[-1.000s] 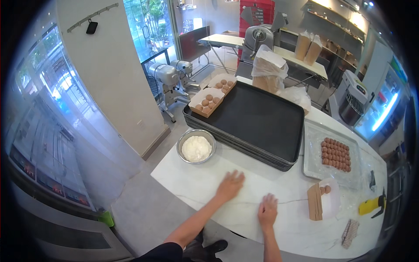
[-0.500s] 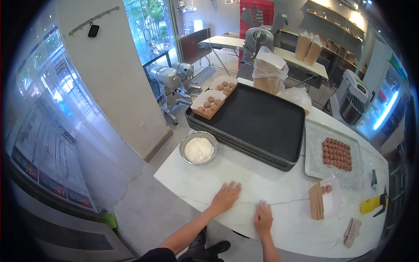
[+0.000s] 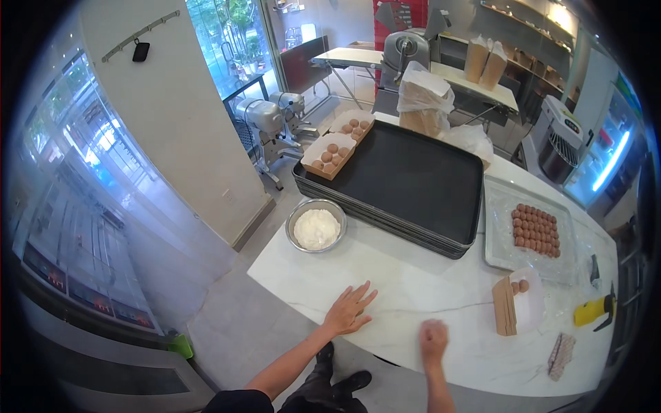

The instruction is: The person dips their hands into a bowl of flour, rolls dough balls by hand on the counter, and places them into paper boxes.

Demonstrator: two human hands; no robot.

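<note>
Bright daylight, fisheye bend all round

Window light floods in from my upper left, glaring on the white counter [image 3: 413,296]; my right hand [image 3: 433,340] is motion-blurred, and edges curve into a black rim.

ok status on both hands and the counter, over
Left hand flat, fingers spread on white marble counter. Right hand curled, blurred, on counter, holding nothing seen. Flour bowl nearest left hand; nothing between hands.

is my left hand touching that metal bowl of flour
Apart. The head view shows the left hand lying flat on the white counter, with a plain strip of bare counter between its fingertips and the metal bowl.
</note>
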